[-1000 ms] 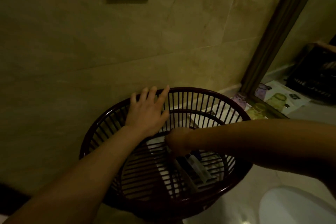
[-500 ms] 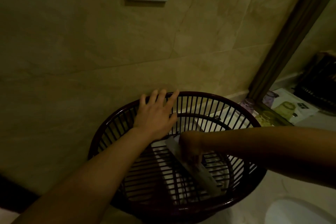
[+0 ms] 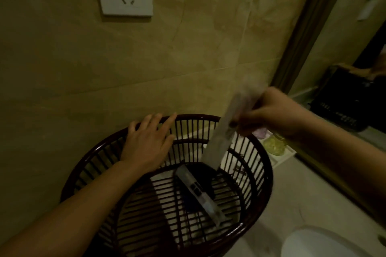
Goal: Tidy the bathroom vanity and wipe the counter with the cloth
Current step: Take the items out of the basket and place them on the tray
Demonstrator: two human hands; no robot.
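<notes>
Right hand (image 3: 269, 115) has come up out of the basket (image 3: 259, 165) since half a second ago, lifting a long flat packet (image 3: 221, 140), fingers clenched on its upper part. Packet now hangs tilted at centre right of the frame, lower end over the basket's far side, motion-blurred, pale and thin; print unreadable. Left hand (image 3: 148, 142) stays flat on the rim at centre, fingers spread, steadying rather than gripping. Another boxed packet (image 3: 198, 192) lies inside on the basket floor. Looks like emptying the basket, early tidying. Counter (image 3: 292, 200) shows lower right; no cloth visible.
</notes>
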